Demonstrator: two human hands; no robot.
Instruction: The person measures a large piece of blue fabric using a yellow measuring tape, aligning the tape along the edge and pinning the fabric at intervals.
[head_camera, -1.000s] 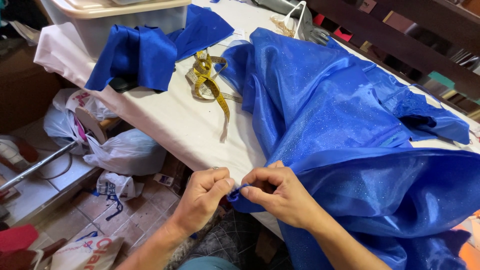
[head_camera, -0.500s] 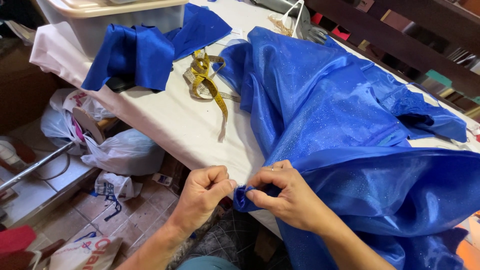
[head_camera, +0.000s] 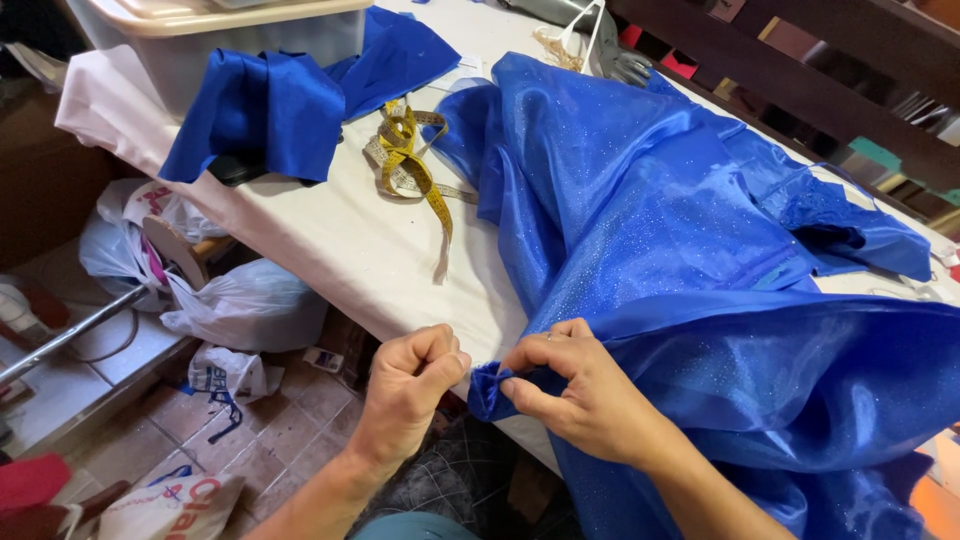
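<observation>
At the table's near edge (head_camera: 400, 310), both hands, left (head_camera: 408, 385) and right (head_camera: 575, 390), grip tight on the blue fabric's bunched corner (head_camera: 492, 388).

White-covered table (head_camera: 330, 240), tiled floor (head_camera: 290, 430), plastic bags (head_camera: 240, 305), dark wooden rail (head_camera: 790, 75)

White plastic bags (head_camera: 240, 305) on floor, table's left.
</observation>
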